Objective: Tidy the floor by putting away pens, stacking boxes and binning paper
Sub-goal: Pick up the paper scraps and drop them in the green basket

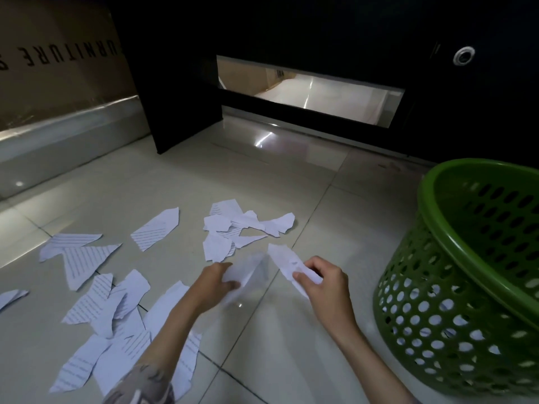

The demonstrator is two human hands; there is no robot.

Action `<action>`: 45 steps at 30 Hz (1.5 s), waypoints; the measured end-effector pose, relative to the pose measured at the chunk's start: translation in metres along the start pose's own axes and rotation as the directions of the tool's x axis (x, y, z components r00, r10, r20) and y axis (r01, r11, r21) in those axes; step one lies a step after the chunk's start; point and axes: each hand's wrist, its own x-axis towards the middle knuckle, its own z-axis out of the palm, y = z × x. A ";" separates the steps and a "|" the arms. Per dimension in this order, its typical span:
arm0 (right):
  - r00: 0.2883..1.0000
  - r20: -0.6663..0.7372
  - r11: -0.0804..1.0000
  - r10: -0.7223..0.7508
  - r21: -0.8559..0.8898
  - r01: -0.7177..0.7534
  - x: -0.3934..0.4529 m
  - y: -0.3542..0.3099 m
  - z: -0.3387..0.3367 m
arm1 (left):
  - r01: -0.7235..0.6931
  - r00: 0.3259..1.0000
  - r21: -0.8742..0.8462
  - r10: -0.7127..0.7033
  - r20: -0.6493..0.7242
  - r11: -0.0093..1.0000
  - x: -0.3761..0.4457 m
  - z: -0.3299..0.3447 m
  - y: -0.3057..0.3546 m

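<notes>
- Pale glossy floor tiles (277, 345) with dark grout lines are seen from above, and ceiling light is reflected on them.
- Black furniture (320, 24) is ranged along the back, with a low gap through which a lit room is glimpsed; a round metal fitting (463, 56) is set in its right panel.
- At the upper left a brown cardboard box (58, 53) with upside-down lettering is stood against the wall, above a grey skirting.
- Torn pieces of lined white paper (116, 316) are scattered over the left half of the floor, and a smaller cluster of scraps (245, 225) is gathered just beyond the hands.
- One blurred scrap (248, 272) is pinched by the left hand (215, 282), thumb on one side and curled fingers on the other.
- A second, narrower scrap (287, 262) is gripped by the right hand (323, 284), with the fingers curled round its near end.
- The two held scraps are kept close together above the floor, their far ends almost touching.
- A patterned sleeve (140, 386) is worn on the left arm.
- A green perforated plastic basket (455, 301) is placed on the floor at the right, near the right hand, and white paper is visible through its holes.
</notes>
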 end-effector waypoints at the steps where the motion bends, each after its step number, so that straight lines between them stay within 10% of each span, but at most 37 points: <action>1: 0.999 -0.013 0.999 -0.038 -0.003 0.038 0.001 -0.011 -0.005 | -0.039 0.999 -0.056 0.039 -0.005 0.998 -0.003 -0.008 0.010; 18: 0.835 -0.320 0.892 -0.448 -0.226 0.392 -0.005 -0.135 -0.174 | -0.509 0.840 -0.337 0.543 0.008 0.792 -0.069 -0.079 0.233; 35: 0.902 -0.425 0.871 -0.078 -0.469 -0.146 -0.012 -0.084 -0.263 | -0.606 0.787 -0.095 0.613 0.075 0.790 -0.069 -0.002 0.352; 45: 0.930 -0.364 0.888 -0.043 -0.440 -0.131 -0.006 -0.074 -0.249 | -0.608 0.792 -0.016 0.605 -0.079 0.794 -0.056 -0.017 0.312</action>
